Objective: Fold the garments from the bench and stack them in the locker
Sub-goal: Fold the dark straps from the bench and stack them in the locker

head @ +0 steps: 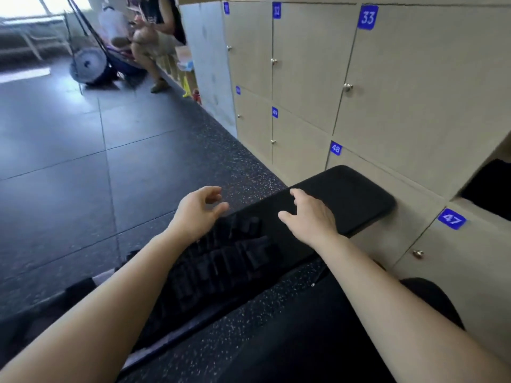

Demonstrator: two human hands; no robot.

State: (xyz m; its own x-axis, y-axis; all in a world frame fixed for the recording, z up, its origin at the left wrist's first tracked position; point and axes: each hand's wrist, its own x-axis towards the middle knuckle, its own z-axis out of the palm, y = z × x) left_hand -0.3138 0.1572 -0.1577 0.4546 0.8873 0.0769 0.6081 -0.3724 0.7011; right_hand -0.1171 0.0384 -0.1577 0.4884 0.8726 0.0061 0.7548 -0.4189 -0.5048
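Note:
A black padded bench (345, 194) runs from the lower middle toward the lockers. Dark crumpled garments (221, 266) lie on its near part. My left hand (197, 212) hovers above the bench's left edge, fingers loosely curled, holding nothing. My right hand (308, 215) is held over the bench's bare pad with spread, relaxed fingers; whether it touches the pad is unclear. At the right edge an open locker (448, 196) shows a dark folded item (489, 186) inside.
Beige numbered lockers (414, 78) line the wall on the right, doors 33, 48 and 47 shut. Dark speckled rubber floor (83, 161) spreads to the left. Far back, a person (154, 37) sits by a weight rack (88, 64).

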